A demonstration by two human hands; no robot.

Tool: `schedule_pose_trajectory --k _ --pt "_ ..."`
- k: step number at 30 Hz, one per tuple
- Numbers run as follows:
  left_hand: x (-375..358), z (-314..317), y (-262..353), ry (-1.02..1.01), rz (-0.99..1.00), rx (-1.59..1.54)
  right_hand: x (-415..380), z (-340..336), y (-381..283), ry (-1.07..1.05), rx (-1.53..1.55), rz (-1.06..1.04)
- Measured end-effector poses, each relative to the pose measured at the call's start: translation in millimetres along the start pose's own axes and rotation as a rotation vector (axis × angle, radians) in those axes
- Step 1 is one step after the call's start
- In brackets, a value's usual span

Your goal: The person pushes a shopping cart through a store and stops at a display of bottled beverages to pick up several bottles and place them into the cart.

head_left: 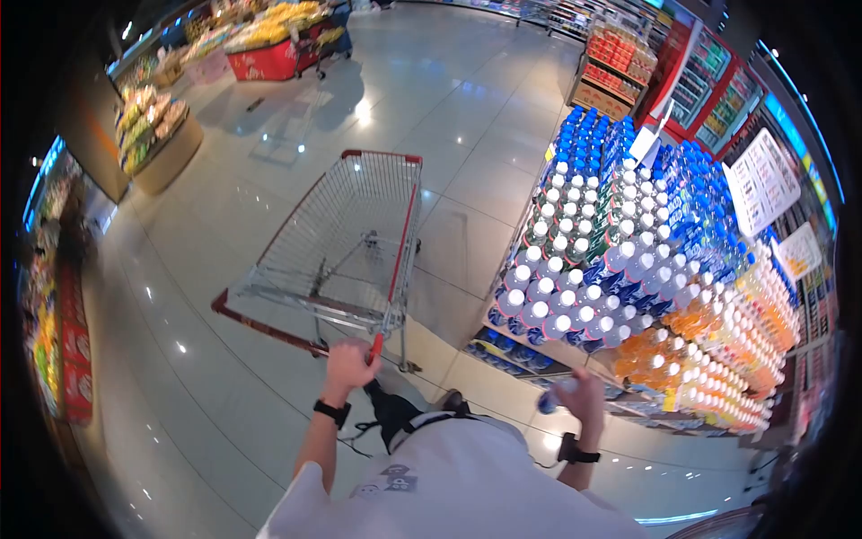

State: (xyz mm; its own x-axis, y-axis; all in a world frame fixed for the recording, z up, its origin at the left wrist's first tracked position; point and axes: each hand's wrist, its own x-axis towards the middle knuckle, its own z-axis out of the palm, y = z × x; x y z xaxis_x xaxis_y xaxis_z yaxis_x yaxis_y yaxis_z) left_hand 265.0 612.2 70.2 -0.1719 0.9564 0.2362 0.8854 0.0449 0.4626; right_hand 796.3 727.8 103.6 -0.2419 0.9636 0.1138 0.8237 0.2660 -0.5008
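Observation:
My left hand (pixel 350 366) is closed around the right end of the red handle of a metal shopping cart (pixel 337 242). The cart stands ahead and to the left, and nothing shows in its wire basket. My right hand (pixel 585 397) is raised beside the front of a drinks display, with its fingers around a small bottle (pixel 547 401). Blue and clear parts of that bottle show; the rest is hidden by the hand and blurred. Nearest to this hand are white-capped bottles with blue labels (pixel 539 310) and orange drink bottles (pixel 642 350).
Blue-capped bottles (pixel 584 135) stand at the back of the display, with price signs (pixel 763 180) above its right side. Red drinks fridges (pixel 705 81) stand behind. Produce stands (pixel 157 139) line the left. Shiny tiled floor (pixel 206 234) surrounds the cart.

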Motion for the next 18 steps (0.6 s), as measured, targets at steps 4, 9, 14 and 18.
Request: schedule_pose_trajectory --k 4,9,14,18 --pt "6 1 6 -0.066 -0.043 0.032 46 10 -87 -0.180 0.251 -0.257" --pt "6 15 10 0.012 -0.075 0.056 107 34 -181 -0.178 0.318 -0.362" --pt "7 8 18 -0.032 -0.073 0.047 158 78 -264 -0.036 0.323 -0.552" --pt "7 6 23 0.015 -0.055 0.023 192 142 -315 -0.066 0.319 -0.650"
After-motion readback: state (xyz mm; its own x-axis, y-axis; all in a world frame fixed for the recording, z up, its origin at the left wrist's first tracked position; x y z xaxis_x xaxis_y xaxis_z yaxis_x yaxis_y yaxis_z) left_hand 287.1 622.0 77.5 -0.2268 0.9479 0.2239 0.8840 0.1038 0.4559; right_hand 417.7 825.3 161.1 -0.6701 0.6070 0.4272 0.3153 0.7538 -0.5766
